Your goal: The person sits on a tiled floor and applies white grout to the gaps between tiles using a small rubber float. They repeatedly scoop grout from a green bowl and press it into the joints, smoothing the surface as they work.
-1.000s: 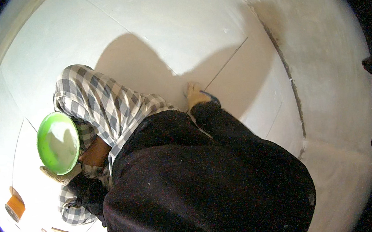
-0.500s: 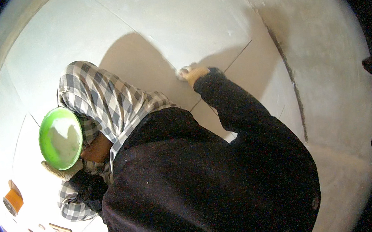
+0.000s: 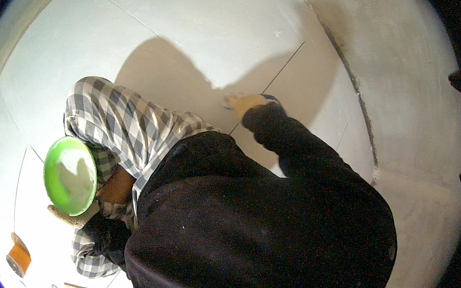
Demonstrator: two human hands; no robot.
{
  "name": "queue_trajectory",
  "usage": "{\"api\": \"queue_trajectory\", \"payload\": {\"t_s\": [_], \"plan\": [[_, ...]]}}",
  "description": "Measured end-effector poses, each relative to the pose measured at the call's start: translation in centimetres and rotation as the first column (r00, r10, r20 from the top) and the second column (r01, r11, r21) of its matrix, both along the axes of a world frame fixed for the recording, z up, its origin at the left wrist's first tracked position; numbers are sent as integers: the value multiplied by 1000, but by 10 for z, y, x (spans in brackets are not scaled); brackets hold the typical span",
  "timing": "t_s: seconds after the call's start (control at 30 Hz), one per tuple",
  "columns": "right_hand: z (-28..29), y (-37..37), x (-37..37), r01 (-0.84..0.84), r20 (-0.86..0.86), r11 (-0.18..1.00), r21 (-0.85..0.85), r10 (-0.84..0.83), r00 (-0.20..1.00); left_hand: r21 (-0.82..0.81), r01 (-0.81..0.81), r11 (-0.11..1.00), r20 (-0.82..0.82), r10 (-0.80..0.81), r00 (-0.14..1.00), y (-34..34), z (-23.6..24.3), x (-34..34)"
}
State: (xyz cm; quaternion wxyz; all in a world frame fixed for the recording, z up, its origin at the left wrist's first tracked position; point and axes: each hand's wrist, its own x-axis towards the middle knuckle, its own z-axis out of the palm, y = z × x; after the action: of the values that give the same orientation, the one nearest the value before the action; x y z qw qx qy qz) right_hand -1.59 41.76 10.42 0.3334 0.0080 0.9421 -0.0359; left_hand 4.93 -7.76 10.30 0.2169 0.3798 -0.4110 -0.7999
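The white floor tiles (image 3: 177, 33) spread under us, and their dark grout joint (image 3: 281, 68) runs diagonally up and away from our right hand (image 3: 243, 103), which rests on the tile at the joint's near end; we cannot tell whether it grips anything. Our left hand (image 3: 75, 215), gloved, cups the bright green bowl (image 3: 70, 174) from below, just beside our checked trouser leg (image 3: 125, 126).

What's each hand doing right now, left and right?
Left hand: in a knitted glove, holding the round green plastic bowl.
Right hand: pressed on the white tiled floor at a joint; grip cannot be told.
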Motion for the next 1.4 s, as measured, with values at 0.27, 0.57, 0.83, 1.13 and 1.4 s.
{"api": "queue_trajectory", "payload": {"t_s": [0.27, 0.57, 0.83, 1.13, 1.4], "plan": [[-24, 14, 66, -84, 461, 972, 220, -28, 887, -86, 106, 991, -86, -113, 990, -1, -1, 5], [-49, 35, 75, 44, -31, 978, 204, -39, 999, -607, 232, 760, 100, -217, 971, -14, -26, 8], [-48, 53, 93, -333, 558, 919, 212, 166, 813, -651, 160, 742, 170, -62, 983, -5, -29, 15], [-32, 47, 1, -207, 44, 954, 218, 202, 978, -596, 183, 782, 102, -152, 983, -7, -29, 16], [-36, 87, 82, -124, 443, 952, 278, -12, 897, -355, 185, 916, 15, -192, 981, -1, -13, 8]]}}
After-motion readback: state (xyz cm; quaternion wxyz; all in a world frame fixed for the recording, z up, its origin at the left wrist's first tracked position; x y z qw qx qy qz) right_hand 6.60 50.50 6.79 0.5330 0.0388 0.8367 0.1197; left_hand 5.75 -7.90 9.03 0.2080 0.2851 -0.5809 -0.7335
